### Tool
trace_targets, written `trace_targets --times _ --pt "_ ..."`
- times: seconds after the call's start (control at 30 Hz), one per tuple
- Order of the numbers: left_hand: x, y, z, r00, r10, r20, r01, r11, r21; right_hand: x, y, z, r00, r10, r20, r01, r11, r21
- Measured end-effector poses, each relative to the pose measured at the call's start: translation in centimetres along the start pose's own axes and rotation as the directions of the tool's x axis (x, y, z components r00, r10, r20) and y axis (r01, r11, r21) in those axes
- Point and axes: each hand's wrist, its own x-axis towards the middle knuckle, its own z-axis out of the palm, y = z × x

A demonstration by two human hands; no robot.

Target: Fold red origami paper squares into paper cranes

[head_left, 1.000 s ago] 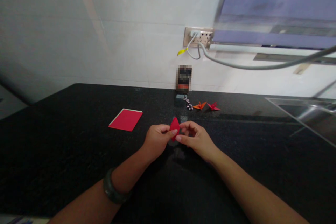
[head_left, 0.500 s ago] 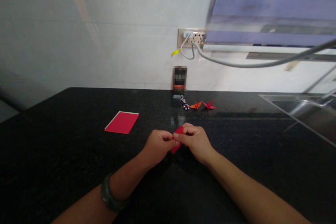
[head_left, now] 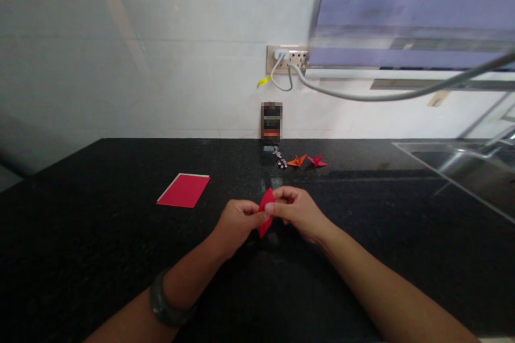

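Observation:
Between my two hands, just above the dark countertop, is a small folded piece of red paper (head_left: 263,229). My left hand (head_left: 238,222) pinches its left side between thumb and fingers. From the right, my right hand (head_left: 296,211) grips it with the thumb on the near face; those fingertips are partly hidden behind the paper. To the left lies a stack of square paper (head_left: 184,191), red on top with a pale edge below. Beyond my hands sit an orange paper crane (head_left: 297,161) and a red paper crane (head_left: 317,161).
A phone-like dark object (head_left: 271,121), blurred out, leans against the tiled wall, with a patterned strap (head_left: 280,160) before it. A steel sink (head_left: 450,166) is set into the counter (head_left: 100,257) at right. A grey cable (head_left: 374,98) runs from the wall socket (head_left: 287,60).
The red paper has turned more upright and shows more of its face. My right hand's fingers have shifted slightly on it. The whole view has moved a little.

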Motion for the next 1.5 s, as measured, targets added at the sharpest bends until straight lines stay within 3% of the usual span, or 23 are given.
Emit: trace_targets --times 0.07,0.27,0.37,0.53,0.77,0.9,1.1,1.3,1.4,1.5 --pt "0.1 0.0 0.0 1.000 -0.009 0.014 0.009 1.000 -0.008 -0.4 0.0 0.7 0.998 0.038 0.043 -0.038 0.999 0.005" --pt "-0.1 0.0 0.5 0.994 -0.048 0.095 0.053 0.997 -0.055 0.1 0.3 0.2 0.981 -0.028 -0.194 0.037 0.998 0.044" --pt "0.1 0.0 0.4 0.998 -0.040 0.051 0.046 0.992 -0.115 0.5 0.4 -0.4 0.951 -0.123 -0.284 0.139 0.990 0.036" --pt "0.5 -0.4 0.2 0.998 0.041 -0.039 -0.047 0.985 -0.169 0.3 0.6 -0.2 0.983 -0.151 -0.100 0.138 0.982 -0.131" --pt "0.4 -0.1 0.3 0.998 0.032 -0.059 -0.042 0.980 -0.194 0.3 0.9 0.0 0.982 -0.162 -0.097 0.141 0.971 -0.193" --pt "0.4 0.1 0.3 0.996 0.017 -0.082 -0.031 0.986 -0.166 0.4 1.1 -0.1 0.967 -0.244 -0.067 0.221 0.943 -0.248" --pt "0.4 -0.2 0.2 1.000 -0.002 -0.015 0.000 0.989 -0.151 0.2 0.8 -0.4 0.925 -0.374 0.071 0.377 0.874 -0.306" --pt "0.3 -0.2 0.3 0.998 -0.047 0.052 0.057 0.973 -0.222 0.3 0.8 -0.7 0.950 -0.312 0.030 0.310 0.923 -0.228" --pt "0.4 -0.3 0.3 0.997 -0.070 0.011 0.070 0.968 -0.241 0.5 1.0 -0.9 0.930 -0.366 0.044 0.365 0.900 -0.238" --pt "0.6 -0.5 0.2 0.999 -0.053 0.001 0.052 0.961 -0.271 0.4 1.0 -1.1 0.880 -0.457 0.133 0.474 0.819 -0.324"
